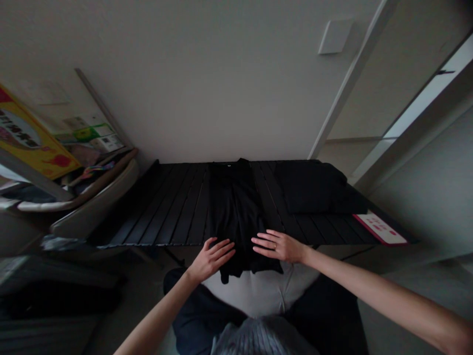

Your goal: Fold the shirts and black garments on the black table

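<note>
A black garment point(236, 207) lies lengthwise across the slatted black table point(148, 212), its near end hanging over the front edge. A small white tag shows at its far end. My left hand point(214, 256) rests on the garment's near left side, fingers stretched out. On the near right side lies my right hand point(279, 245), flat with fingers extended and a ring on one of them. Both hands touch the cloth without gripping it. The dark cloth makes its exact kind hard to make out.
Folded dark cloth point(314, 187) lies on the table's right part, beside a white card with a red border point(382, 229). At left stands a basket point(99, 190) with a yellow package point(33, 138) and other items. A wall runs behind the table.
</note>
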`<state>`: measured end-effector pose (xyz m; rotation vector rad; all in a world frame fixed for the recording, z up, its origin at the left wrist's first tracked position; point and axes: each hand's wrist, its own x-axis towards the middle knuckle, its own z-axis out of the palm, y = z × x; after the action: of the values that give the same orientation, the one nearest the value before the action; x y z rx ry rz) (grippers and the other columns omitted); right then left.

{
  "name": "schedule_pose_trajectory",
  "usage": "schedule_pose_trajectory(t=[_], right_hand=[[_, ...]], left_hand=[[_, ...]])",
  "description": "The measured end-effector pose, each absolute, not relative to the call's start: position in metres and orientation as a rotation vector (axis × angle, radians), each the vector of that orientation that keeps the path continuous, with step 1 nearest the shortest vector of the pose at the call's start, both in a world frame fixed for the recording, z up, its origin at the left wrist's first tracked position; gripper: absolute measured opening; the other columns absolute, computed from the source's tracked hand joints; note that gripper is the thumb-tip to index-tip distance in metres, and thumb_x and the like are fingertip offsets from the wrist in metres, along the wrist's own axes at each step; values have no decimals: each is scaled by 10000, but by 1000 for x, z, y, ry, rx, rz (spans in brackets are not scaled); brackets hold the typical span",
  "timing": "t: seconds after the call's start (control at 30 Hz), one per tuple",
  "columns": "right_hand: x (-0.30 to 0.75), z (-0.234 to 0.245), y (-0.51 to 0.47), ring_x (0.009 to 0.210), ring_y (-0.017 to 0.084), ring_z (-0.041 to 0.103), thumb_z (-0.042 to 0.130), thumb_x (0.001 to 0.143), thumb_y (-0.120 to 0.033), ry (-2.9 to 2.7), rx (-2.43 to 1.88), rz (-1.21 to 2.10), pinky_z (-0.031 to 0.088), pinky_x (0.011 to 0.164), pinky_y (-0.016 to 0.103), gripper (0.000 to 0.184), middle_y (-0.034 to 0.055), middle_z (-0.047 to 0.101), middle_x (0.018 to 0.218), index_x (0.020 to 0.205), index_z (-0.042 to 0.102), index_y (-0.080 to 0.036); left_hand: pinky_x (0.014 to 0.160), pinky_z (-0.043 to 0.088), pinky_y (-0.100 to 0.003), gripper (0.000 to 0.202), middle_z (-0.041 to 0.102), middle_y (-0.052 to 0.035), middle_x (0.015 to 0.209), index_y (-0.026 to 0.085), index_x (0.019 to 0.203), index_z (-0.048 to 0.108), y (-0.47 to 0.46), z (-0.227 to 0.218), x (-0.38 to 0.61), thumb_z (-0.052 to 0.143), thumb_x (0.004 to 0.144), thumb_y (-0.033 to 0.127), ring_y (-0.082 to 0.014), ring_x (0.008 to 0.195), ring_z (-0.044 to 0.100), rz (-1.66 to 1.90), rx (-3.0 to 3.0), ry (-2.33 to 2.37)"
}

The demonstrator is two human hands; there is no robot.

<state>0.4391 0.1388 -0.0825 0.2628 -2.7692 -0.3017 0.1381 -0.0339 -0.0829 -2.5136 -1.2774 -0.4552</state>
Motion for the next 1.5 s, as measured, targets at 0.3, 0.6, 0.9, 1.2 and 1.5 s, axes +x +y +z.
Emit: schedule_pose_trajectory(t=[0.3,0.6,0.9,1.2,1.5], right_hand=[[432,-31,96,697,149,634,510,819,-152,-2674,214,624,492,825,347,296,57,708,790,1081,647,-145],[395,-2,178,1017,181,638,492,685,-29,-2311,-638,984,456,907,301,443,27,689,1050,1072,619,-203],[324,16,314,974,201,625,536,707,-28,-2258,-824,573,456,896,326,392,51,674,1019,1039,642,-208],[234,-34,355,1403,360,268,428,945,-501,-2181,-1623,390,295,1075,487,711,226,241,1554,1515,231,-124],[237,-98,335,1457,323,169,268,995,-471,-2406,-1615,425,156,1134,526,574,135,199,1597,1501,324,-206]], left_hand=[[850,482,-353,382,716,-105,1043,193,1265,567,-69,-14,155,377,936,149,-187,947,643,-1077,-2862,-1418],[903,479,-320,423,706,-36,1060,209,1131,642,20,8,113,515,742,99,-193,1011,637,-1418,-2302,-2289],[898,477,-318,349,713,-70,987,151,1006,664,168,35,64,510,710,50,-207,982,643,-1470,-2051,-2209],[1139,229,-541,552,287,-146,1570,193,1466,342,244,-28,83,330,961,413,-322,1455,205,-900,-1436,-2641],[1134,236,-521,529,349,-158,1537,200,1420,450,227,-88,89,324,956,421,-351,1419,284,-565,-1521,-2622]])
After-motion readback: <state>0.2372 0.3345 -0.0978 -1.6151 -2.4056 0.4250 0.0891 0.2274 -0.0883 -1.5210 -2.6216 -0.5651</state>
